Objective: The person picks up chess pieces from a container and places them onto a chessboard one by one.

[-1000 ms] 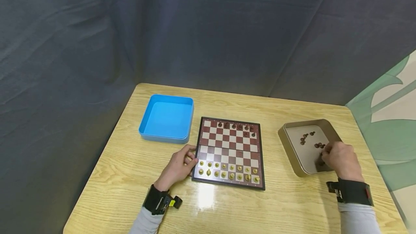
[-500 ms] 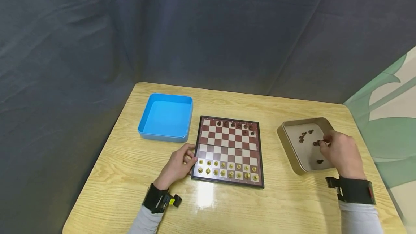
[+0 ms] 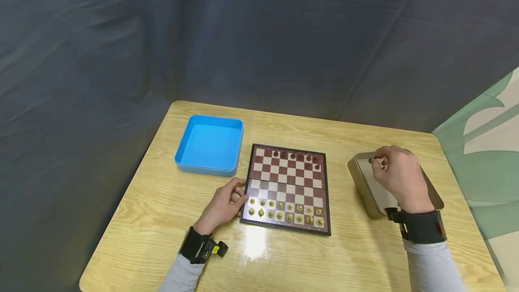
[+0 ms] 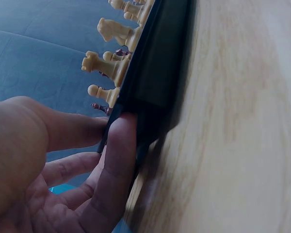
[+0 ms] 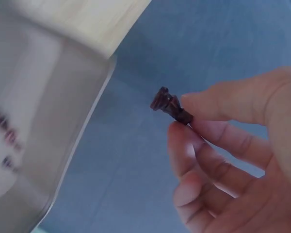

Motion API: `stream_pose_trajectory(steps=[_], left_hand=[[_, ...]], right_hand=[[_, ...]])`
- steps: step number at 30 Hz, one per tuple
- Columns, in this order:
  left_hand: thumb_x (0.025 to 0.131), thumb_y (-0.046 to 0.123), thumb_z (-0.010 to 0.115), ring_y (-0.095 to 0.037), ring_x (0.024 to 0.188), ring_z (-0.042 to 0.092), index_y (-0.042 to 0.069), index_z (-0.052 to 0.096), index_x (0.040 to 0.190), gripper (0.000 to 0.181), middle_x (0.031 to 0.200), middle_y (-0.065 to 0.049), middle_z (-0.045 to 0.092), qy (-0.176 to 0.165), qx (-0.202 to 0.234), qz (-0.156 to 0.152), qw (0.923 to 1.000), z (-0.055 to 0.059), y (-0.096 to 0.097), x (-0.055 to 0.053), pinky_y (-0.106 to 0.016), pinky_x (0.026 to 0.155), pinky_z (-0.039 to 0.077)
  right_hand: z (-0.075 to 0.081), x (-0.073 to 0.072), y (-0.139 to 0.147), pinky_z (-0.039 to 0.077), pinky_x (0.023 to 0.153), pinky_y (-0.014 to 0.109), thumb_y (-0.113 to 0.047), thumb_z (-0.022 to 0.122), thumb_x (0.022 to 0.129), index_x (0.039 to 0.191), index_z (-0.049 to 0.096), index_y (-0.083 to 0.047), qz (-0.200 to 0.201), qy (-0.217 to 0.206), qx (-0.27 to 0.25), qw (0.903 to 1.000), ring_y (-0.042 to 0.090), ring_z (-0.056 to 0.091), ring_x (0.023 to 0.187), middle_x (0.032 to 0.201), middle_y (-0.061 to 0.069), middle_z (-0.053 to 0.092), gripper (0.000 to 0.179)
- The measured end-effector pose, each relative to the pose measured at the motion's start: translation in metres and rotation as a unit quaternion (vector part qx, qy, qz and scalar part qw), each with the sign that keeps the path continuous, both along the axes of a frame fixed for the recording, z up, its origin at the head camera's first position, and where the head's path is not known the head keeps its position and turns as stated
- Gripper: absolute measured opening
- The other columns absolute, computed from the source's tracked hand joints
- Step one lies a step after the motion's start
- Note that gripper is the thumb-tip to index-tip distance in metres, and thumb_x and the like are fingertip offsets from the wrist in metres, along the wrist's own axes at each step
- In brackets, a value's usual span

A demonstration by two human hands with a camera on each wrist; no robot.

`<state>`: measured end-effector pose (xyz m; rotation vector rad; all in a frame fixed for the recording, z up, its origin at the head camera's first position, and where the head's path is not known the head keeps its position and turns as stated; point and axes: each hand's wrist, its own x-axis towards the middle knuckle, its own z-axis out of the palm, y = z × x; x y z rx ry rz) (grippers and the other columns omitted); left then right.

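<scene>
The chessboard (image 3: 277, 188) lies on the table, cream pieces (image 3: 289, 217) in two rows at its near side and several dark red pieces (image 3: 301, 157) at the far right. My left hand (image 3: 222, 202) grips the board's left edge, thumb above and a finger against the side in the left wrist view. My right hand (image 3: 399, 179) is over the metal tin (image 3: 361, 188). Between its thumb and fingertips it pinches a dark red chess piece (image 5: 170, 104), base pointing away from the hand. More dark pieces (image 5: 9, 136) lie in the tin, mostly hidden by the hand in the head view.
A blue tray (image 3: 211, 145) stands at the table's far left. Bare wood (image 3: 300, 260) shows in front of the board. A dark curtain (image 3: 263, 44) hangs behind the table.
My right hand has lifted from the tin's floor and moved left and away from me, with a chess piece now in its fingers. The left hand stays at the board's edge.
</scene>
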<state>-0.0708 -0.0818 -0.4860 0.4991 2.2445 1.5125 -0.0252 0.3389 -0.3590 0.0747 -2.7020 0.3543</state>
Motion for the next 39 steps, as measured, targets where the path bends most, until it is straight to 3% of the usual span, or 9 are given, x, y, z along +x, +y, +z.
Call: stream_pose_trajectory(steps=[6, 14, 22, 33, 39], left_hand=[[0.085, 0.019, 0.056, -0.014, 0.058, 0.056, 0.015, 0.042, 0.122, 0.04, 0.086, -0.001, 0.053, 0.011, -0.009, -0.004, 0.9999, -0.002, 0.002, 0.0, -0.026, 0.042, 0.049], [0.085, 0.016, 0.056, -0.014, 0.06, 0.056, 0.014, 0.042, 0.121, 0.039, 0.085, -0.002, 0.053, 0.006, -0.007, 0.001, 1.0, -0.002, 0.003, 0.001, -0.026, 0.042, 0.049], [0.085, 0.017, 0.055, -0.013, 0.06, 0.056, 0.014, 0.042, 0.121, 0.038, 0.085, -0.002, 0.053, 0.013, -0.017, -0.002, 0.9998, 0.001, 0.001, 0.001, -0.025, 0.042, 0.049], [0.085, 0.016, 0.056, -0.015, 0.059, 0.057, 0.014, 0.043, 0.121, 0.038, 0.085, -0.002, 0.053, 0.01, -0.002, -0.005, 0.9999, -0.002, 0.001, 0.0, -0.025, 0.042, 0.049], [0.085, 0.016, 0.055, -0.015, 0.057, 0.057, 0.015, 0.043, 0.121, 0.039, 0.085, -0.002, 0.053, 0.007, -0.004, -0.004, 1.0, -0.001, 0.0, -0.001, -0.026, 0.042, 0.049]], right_hand=[[0.0, -0.023, -0.032, 0.041, 0.043, 0.03, -0.01, 0.062, 0.072, 0.083, 0.063, -0.005, 0.037, 0.01, -0.005, 0.9993, 0.017, 0.051, 0.058, 0.073, 0.004, 0.055, 0.012], [-0.001, -0.052, -0.071, 0.04, 0.05, 0.027, -0.014, 0.063, 0.074, 0.087, 0.062, -0.01, 0.102, -0.025, -0.019, 0.9943, 0.016, 0.049, 0.067, 0.081, 0.002, 0.055, 0.013], [-0.004, -0.069, -0.1, 0.038, 0.049, 0.024, -0.016, 0.062, 0.075, 0.087, 0.062, -0.013, 0.157, -0.043, -0.045, 0.9856, 0.01, 0.047, 0.068, 0.082, -0.002, 0.054, 0.012], [-0.01, -0.09, -0.129, 0.039, 0.05, 0.023, -0.016, 0.064, 0.075, 0.085, 0.064, -0.016, 0.189, -0.061, -0.048, 0.979, 0.012, 0.049, 0.066, 0.082, -0.003, 0.056, 0.011], [-0.018, -0.105, -0.141, 0.039, 0.047, 0.023, -0.018, 0.063, 0.076, 0.086, 0.065, -0.017, 0.188, -0.089, -0.045, 0.9772, 0.012, 0.049, 0.064, 0.081, -0.004, 0.056, 0.01]])
